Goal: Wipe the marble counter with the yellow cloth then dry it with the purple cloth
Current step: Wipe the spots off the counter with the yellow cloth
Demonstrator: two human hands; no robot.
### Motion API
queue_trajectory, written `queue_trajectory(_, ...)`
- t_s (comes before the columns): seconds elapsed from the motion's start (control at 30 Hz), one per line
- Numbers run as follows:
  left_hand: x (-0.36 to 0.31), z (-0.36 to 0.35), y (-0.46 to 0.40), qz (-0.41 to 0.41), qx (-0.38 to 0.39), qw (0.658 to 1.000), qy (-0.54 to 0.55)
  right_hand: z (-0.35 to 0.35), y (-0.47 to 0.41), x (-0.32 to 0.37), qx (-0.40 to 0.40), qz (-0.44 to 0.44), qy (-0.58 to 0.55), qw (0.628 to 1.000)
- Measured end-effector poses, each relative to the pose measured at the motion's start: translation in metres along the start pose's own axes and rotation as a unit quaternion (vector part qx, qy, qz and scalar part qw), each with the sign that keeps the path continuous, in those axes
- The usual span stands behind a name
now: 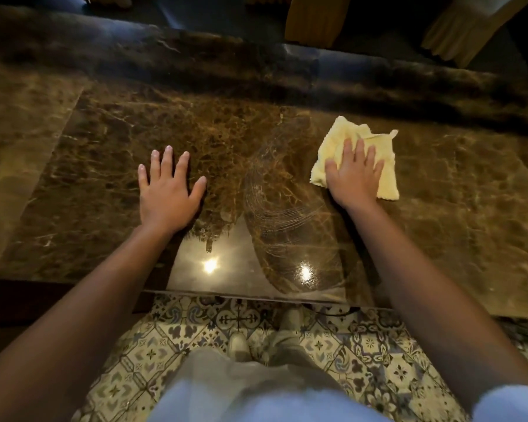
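The brown marble counter stretches across the view. On it, right of centre, lies the crumpled yellow cloth. My right hand presses flat on the cloth with fingers spread, covering its near half. My left hand rests flat on the bare marble to the left, fingers apart, holding nothing. Curved wet streaks mark the marble between my hands. No purple cloth is in view.
The counter's near edge runs just in front of my body, with patterned floor tiles below. A raised dark marble ledge borders the far side. Draped chairs stand beyond it.
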State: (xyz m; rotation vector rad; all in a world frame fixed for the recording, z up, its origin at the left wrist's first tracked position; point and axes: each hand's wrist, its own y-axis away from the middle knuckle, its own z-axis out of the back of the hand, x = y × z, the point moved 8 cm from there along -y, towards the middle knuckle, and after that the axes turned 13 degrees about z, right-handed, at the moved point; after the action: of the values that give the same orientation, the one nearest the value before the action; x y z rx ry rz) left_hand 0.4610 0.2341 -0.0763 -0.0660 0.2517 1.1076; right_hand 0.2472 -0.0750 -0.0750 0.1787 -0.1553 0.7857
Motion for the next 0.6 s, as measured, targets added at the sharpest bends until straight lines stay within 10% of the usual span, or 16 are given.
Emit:
queue_trajectory(0.23, 0.095, 0.017, 0.006, 0.037, -0.022, 0.999, -0.028, -0.036, 0.161, 0.041, 0.050, 0.262, 0.015, 0.964)
queue_trajectory(0.6, 0.108, 0.013, 0.005, 0.040, -0.027, 0.998, -0.034, 0.001, -0.004, -0.004, -0.020, 0.003, 0.014, 1.000)
